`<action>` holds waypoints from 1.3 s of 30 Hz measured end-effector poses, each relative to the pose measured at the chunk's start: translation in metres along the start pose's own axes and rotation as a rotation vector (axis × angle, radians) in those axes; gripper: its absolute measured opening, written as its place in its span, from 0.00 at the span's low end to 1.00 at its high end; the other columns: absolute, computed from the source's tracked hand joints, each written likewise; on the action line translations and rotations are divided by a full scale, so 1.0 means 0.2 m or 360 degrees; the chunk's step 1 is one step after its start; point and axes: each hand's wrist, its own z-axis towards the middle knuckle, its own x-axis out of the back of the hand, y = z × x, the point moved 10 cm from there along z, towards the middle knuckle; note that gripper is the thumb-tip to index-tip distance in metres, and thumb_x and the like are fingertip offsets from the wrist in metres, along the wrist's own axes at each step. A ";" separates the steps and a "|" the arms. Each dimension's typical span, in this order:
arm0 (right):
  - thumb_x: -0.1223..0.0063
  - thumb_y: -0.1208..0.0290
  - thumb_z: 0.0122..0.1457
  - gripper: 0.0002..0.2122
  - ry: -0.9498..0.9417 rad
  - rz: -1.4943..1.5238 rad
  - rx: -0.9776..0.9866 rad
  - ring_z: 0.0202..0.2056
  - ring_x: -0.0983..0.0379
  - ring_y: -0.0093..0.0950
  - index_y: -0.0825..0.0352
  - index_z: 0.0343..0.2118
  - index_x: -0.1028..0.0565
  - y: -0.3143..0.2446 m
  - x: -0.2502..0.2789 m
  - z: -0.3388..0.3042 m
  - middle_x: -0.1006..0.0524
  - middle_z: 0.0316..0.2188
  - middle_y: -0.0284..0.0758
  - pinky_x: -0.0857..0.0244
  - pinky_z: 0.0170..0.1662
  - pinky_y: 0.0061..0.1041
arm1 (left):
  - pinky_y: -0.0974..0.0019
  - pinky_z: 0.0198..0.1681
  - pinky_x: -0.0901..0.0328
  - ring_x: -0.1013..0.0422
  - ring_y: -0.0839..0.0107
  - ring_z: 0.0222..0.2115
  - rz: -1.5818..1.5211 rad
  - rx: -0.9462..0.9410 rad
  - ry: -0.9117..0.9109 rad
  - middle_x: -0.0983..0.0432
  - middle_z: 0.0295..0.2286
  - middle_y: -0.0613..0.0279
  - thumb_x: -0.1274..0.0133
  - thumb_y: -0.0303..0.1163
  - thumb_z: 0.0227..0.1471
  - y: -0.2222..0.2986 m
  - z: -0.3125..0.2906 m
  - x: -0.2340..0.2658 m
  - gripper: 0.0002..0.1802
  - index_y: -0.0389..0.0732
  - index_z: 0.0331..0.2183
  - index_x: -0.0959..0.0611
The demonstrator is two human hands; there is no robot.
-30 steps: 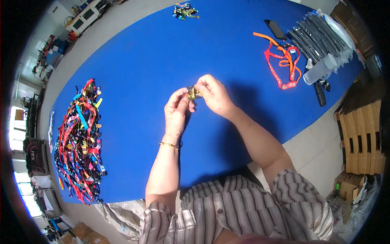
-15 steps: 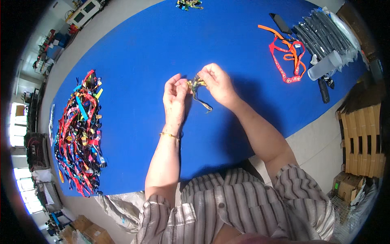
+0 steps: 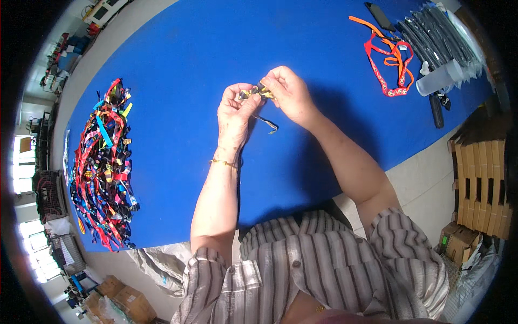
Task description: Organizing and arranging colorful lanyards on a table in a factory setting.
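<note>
A bunched yellow-and-black patterned strap [image 3: 258,93] is held up over the blue table, between both hands. My left hand [image 3: 234,114] pinches its left side, with thumb and fingers closed on it. The fingertips of my right hand [image 3: 292,97] grip the upper right side of the same strap. One thin end hangs below the fingers toward the tabletop. Any buckle or ring in the bunch is too small to make out.
A long heap of colourful straps [image 3: 102,173] lies at the table's left. At the far right are a red-and-orange harness [image 3: 386,89], plastic-wrapped dark bundles [image 3: 437,38], a translucent cylinder [image 3: 440,78] and a black flat object [image 3: 380,16]. Cardboard [image 3: 480,183] stands beyond the right edge.
Both hands have risen slightly in the picture with the strap, which is now bunched more tightly between the fingers. My view has shifted, so the far pile has left it.
</note>
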 end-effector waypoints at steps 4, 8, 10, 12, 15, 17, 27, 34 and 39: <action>0.49 0.71 0.63 0.07 -0.0019 -0.0013 0.0036 0.23 0.34 0.15 0.69 0.34 0.30 -0.02 -0.02 -0.01 0.27 0.25 0.30 0.37 0.25 0.19 | 0.71 0.38 0.28 0.24 0.70 0.31 -0.0055 -0.0006 0.0032 0.23 0.34 0.55 0.47 0.16 0.52 0.02 -0.01 0.01 0.15 0.35 0.43 0.30; 0.48 0.71 0.62 0.06 -0.0110 0.0182 -0.0141 0.24 0.32 0.15 0.69 0.35 0.30 0.00 -0.03 0.00 0.26 0.26 0.30 0.35 0.26 0.18 | 0.71 0.37 0.28 0.24 0.70 0.30 -0.0053 0.0020 0.0056 0.23 0.33 0.54 0.47 0.16 0.52 0.01 -0.01 0.02 0.17 0.34 0.44 0.31; 0.48 0.72 0.62 0.06 -0.0179 0.0264 -0.0156 0.25 0.31 0.16 0.69 0.36 0.29 0.00 -0.03 0.00 0.26 0.27 0.30 0.34 0.28 0.18 | 0.71 0.35 0.28 0.25 0.71 0.29 -0.0079 -0.0017 0.0098 0.23 0.33 0.53 0.47 0.16 0.53 0.02 0.00 0.03 0.18 0.32 0.45 0.33; 0.52 0.71 0.63 0.06 -0.0332 0.0251 -0.0038 0.31 0.30 0.17 0.68 0.39 0.29 -0.04 -0.07 -0.01 0.25 0.30 0.30 0.35 0.35 0.16 | 0.71 0.35 0.28 0.25 0.71 0.29 -0.0091 -0.0024 0.0131 0.23 0.33 0.52 0.47 0.17 0.53 0.02 0.00 0.05 0.18 0.32 0.45 0.33; 0.51 0.74 0.62 0.06 -0.0430 0.0133 -0.0113 0.36 0.29 0.18 0.69 0.40 0.29 0.01 -0.08 -0.01 0.25 0.31 0.30 0.35 0.37 0.18 | 0.67 0.36 0.27 0.24 0.69 0.27 -0.0090 -0.0035 0.0197 0.23 0.28 0.56 0.46 0.19 0.53 0.02 0.00 0.08 0.19 0.31 0.46 0.32; 0.51 0.75 0.61 0.06 -0.0439 0.0145 -0.0119 0.36 0.29 0.17 0.69 0.39 0.28 0.02 -0.08 -0.01 0.25 0.31 0.30 0.35 0.37 0.17 | 0.67 0.36 0.27 0.25 0.70 0.27 -0.0037 0.0002 0.0187 0.23 0.28 0.56 0.46 0.19 0.53 0.02 0.00 0.06 0.20 0.30 0.47 0.33; 0.52 0.78 0.62 0.03 -0.0401 0.0049 -0.0037 0.32 0.27 0.17 0.70 0.37 0.30 0.02 -0.08 -0.01 0.24 0.29 0.31 0.32 0.35 0.18 | 0.67 0.37 0.27 0.25 0.71 0.28 0.0072 0.0064 0.0081 0.24 0.32 0.54 0.46 0.19 0.54 0.00 0.00 0.04 0.21 0.29 0.49 0.33; 0.52 0.77 0.62 0.03 -0.0200 -0.0498 0.0303 0.32 0.25 0.19 0.70 0.35 0.30 -0.04 -0.04 0.00 0.25 0.28 0.32 0.31 0.32 0.20 | 0.66 0.37 0.27 0.26 0.72 0.27 0.0206 0.0141 0.0071 0.24 0.31 0.56 0.48 0.19 0.54 -0.02 0.00 0.04 0.20 0.29 0.48 0.32; 0.47 0.76 0.54 0.03 0.0186 -0.1224 0.0859 0.30 0.27 0.38 0.64 0.31 0.29 -0.30 0.00 -0.06 0.25 0.28 0.37 0.35 0.35 0.36 | 0.67 0.36 0.27 0.26 0.73 0.25 0.0213 0.0146 0.0031 0.25 0.28 0.59 0.48 0.19 0.54 -0.02 0.01 0.02 0.20 0.29 0.48 0.32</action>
